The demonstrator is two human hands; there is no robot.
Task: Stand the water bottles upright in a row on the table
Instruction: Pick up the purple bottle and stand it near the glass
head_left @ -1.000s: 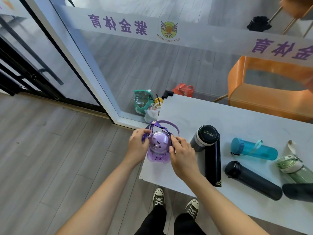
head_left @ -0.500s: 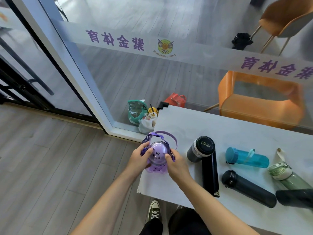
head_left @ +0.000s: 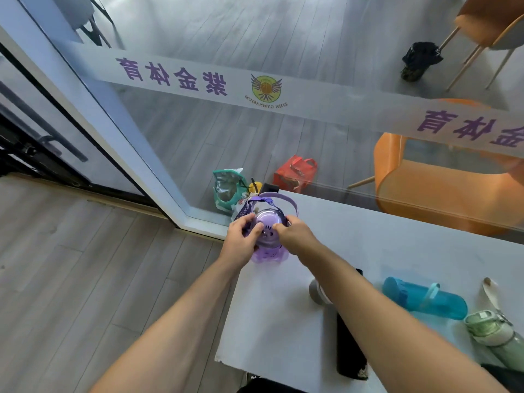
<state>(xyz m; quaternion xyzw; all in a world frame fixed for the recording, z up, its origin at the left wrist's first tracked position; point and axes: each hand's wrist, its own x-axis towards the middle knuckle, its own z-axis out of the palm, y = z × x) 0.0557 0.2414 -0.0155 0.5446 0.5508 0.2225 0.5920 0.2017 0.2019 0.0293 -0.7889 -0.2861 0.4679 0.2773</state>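
Observation:
A purple bottle [head_left: 268,245] with a strap handle stands upright near the far left corner of the white table [head_left: 397,245]. My left hand [head_left: 241,239] grips its left side and my right hand [head_left: 295,235] grips its right side at the lid. A grey bottle [head_left: 316,292] stands behind my right forearm, mostly hidden. A black flask [head_left: 350,353] lies flat near the front edge. A teal bottle [head_left: 425,299] and a pale green bottle [head_left: 499,338] lie on their sides at the right.
A glass wall with a printed white band runs along the table's far edge. Behind it sit an orange chair [head_left: 442,191], a red bag [head_left: 295,173] and a green bag [head_left: 226,188]. The table's left edge drops to a grey wooden floor.
Both hands have carried the purple bottle further back along the table's left edge, away from the grey bottle. The view has tilted up, so the right-hand bottles sit lower in frame.

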